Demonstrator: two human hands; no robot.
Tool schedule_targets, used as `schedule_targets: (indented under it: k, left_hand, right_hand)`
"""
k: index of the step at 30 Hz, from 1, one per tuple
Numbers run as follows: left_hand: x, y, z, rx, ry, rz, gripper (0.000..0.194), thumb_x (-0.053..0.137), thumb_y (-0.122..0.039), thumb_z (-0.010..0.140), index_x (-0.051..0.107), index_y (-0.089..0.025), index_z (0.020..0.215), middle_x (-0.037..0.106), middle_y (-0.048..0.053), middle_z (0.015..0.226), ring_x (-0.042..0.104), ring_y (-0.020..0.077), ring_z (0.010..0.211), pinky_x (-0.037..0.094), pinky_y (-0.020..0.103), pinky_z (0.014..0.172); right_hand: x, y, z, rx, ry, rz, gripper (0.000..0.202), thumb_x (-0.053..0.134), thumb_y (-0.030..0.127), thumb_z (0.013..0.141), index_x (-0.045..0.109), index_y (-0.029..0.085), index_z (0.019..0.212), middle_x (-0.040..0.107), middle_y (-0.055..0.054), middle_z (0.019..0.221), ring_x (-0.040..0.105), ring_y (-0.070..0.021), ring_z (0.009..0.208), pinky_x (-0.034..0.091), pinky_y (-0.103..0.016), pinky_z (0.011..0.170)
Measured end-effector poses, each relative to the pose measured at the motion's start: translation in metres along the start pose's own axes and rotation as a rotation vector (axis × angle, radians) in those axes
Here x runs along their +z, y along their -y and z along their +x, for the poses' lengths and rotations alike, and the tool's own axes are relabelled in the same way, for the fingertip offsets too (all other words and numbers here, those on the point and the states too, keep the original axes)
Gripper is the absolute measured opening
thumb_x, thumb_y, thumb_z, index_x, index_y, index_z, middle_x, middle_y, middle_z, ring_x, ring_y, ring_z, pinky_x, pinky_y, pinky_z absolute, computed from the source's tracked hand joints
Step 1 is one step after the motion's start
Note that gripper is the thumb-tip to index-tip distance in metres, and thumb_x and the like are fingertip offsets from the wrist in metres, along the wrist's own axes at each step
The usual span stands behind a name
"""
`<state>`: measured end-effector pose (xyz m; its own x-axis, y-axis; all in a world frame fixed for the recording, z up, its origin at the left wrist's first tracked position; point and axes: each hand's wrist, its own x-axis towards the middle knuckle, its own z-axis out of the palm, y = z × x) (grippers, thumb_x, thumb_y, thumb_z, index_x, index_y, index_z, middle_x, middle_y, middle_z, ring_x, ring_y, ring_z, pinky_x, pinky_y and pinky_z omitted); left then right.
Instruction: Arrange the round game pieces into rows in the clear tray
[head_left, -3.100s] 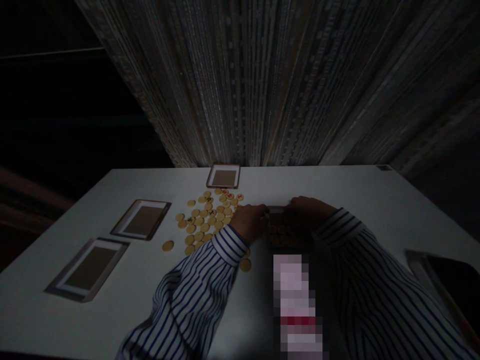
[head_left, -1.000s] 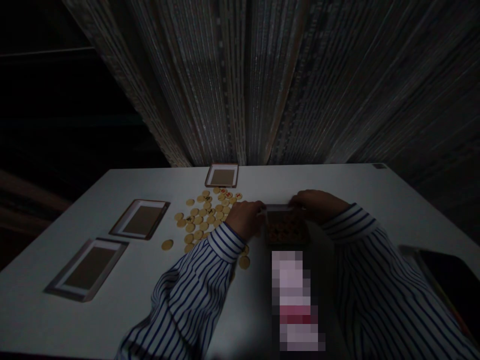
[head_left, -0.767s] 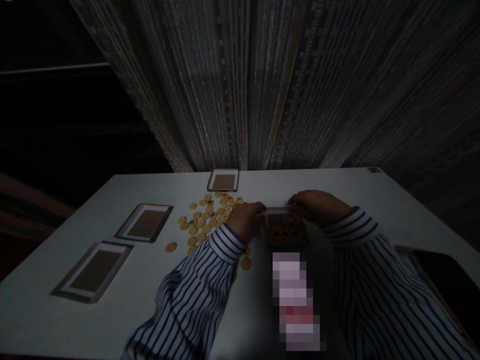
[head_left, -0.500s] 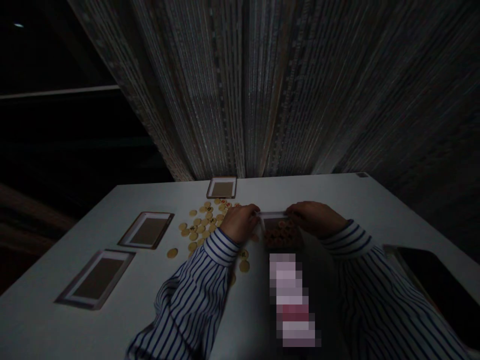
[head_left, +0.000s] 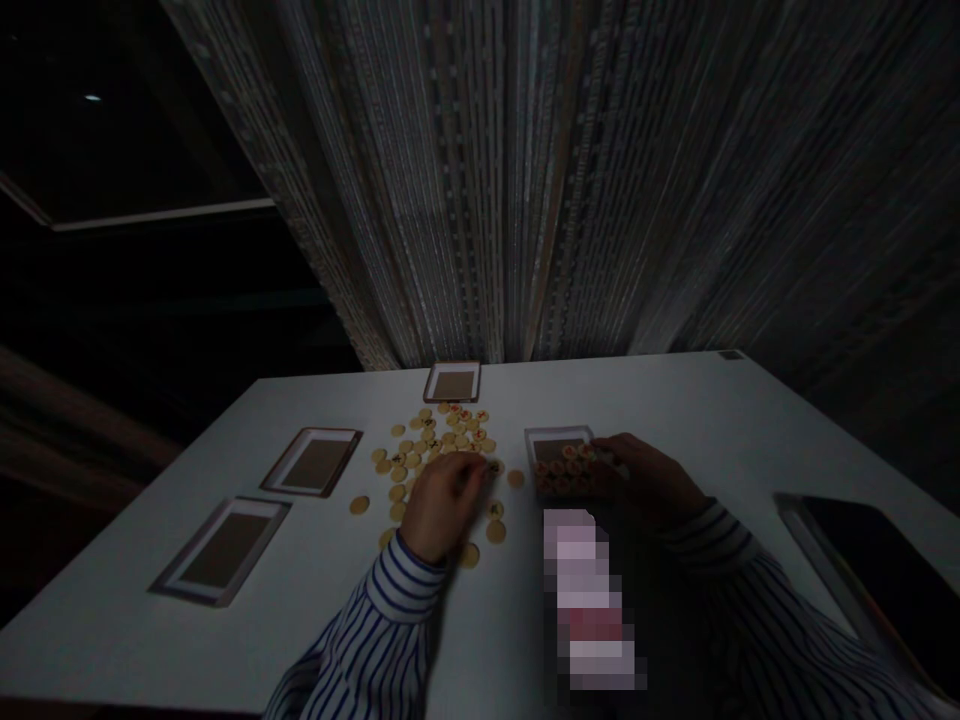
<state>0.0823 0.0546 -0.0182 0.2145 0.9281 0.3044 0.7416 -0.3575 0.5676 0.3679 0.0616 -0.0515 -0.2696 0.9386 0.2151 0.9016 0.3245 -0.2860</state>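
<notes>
Two bare hands show in the head view. The left hand (head_left: 439, 505) has left the far rim of the box (head_left: 529, 450) and is now over the loose round pieces (head_left: 406, 447), so only the right hand (head_left: 652, 480) is at the box. The left fingers curl inward, with thumb and forefinger close together; whether a piece is between them, one cannot tell. The right fingers bend close together at the box's right side, beside the pieces inside; their grip is too dark to judge. The box sits on the white table (head_left: 180, 650), rows of pieces in its near part, one loose disc (head_left: 515, 479) lying just beside it.
</notes>
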Motion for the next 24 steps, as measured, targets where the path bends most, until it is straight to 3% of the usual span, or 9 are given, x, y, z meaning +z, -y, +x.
schedule_targets:
  k: [6,11,16,24]
  left_hand:
    - [0.007,0.023,-0.038,-0.097,-0.274,-0.051,0.019,0.047,-0.029,0.085,0.063,-0.019,0.085,0.068,0.004,0.084,0.063,0.0166,0.08,0.051,0.031,0.076]
    - [0.023,0.053,-0.052,0.017,-0.493,-0.039,0.018,0.052,-0.03,0.083,0.064,-0.017,0.083,0.068,0.005,0.078,0.063,0.016,0.074,0.052,0.029,0.07]
    - [0.029,0.069,-0.054,-0.09,-0.524,-0.07,0.02,0.053,-0.032,0.082,0.065,-0.016,0.083,0.069,0.005,0.08,0.064,0.016,0.074,0.052,0.028,0.07]
    - [0.029,0.065,-0.058,-0.205,-0.573,-0.115,0.023,0.053,-0.034,0.08,0.066,-0.015,0.082,0.069,0.006,0.077,0.064,0.0153,0.069,0.052,0.026,0.064]
  right_hand:
    - [0.027,-0.016,-0.001,-0.079,-0.154,0.034,0.037,0.047,0.03,0.081,0.053,0.021,0.116,0.057,-0.012,0.113,0.058,-0.0228,0.097,0.051,-0.039,0.079]
    - [0.048,-0.03,-0.002,-0.212,-0.33,0.046,0.04,0.054,0.033,0.076,0.053,0.02,0.114,0.054,-0.015,0.116,0.057,-0.0257,0.1,0.053,-0.042,0.078]
    - [0.048,-0.032,-0.003,-0.325,-0.308,0.026,0.042,0.055,0.031,0.076,0.052,0.019,0.116,0.052,-0.016,0.118,0.055,-0.0273,0.103,0.051,-0.043,0.081]
    - [0.059,-0.043,-0.001,-0.347,-0.32,0.032,0.045,0.055,0.038,0.075,0.052,0.019,0.116,0.053,-0.017,0.12,0.054,-0.0288,0.103,0.05,-0.047,0.079]
